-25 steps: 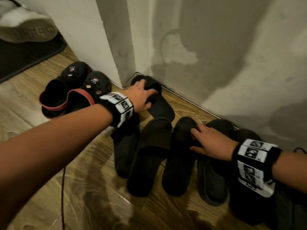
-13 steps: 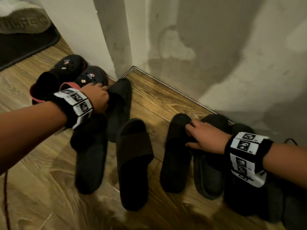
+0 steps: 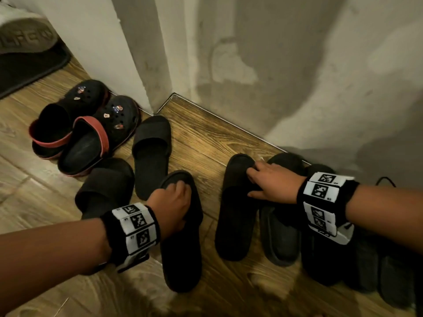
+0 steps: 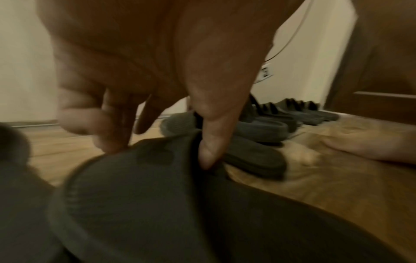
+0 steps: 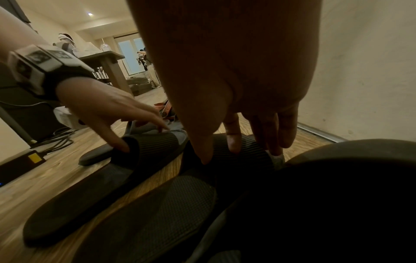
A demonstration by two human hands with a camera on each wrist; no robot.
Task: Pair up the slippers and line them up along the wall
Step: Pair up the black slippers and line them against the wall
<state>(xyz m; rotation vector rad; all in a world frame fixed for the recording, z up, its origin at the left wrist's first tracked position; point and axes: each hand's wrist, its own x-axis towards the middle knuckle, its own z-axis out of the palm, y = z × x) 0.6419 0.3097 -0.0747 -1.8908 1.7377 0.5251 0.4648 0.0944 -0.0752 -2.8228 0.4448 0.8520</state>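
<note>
Several black slide slippers lie on the wood floor by the wall (image 3: 297, 76). My left hand (image 3: 174, 202) grips the strap of the middle slipper (image 3: 180, 252), thumb under the strap (image 4: 207, 156) and fingers on top; the right wrist view shows that hand (image 5: 139, 135) on the ribbed strap (image 5: 155, 147). My right hand (image 3: 263, 181) holds the strap of the neighbouring slipper (image 3: 235, 225), thumb at the strap's rear edge and fingers over its top (image 5: 234, 142). Two more black slides (image 3: 152, 154) (image 3: 107, 186) lie to the left.
A pair of black clogs with red rims (image 3: 91, 133) stands at the wall corner on the left. Darker slippers (image 3: 279, 236) (image 3: 325, 259) crowd the floor under my right wrist. A dark mat (image 3: 27, 69) lies at far left. Bare floor (image 3: 206, 138) shows between the two groups.
My left hand dragged a slide from the corner to beside the clogs, let it go, then moved right and took the middle slipper's strap. The right hand stayed on its slipper.
</note>
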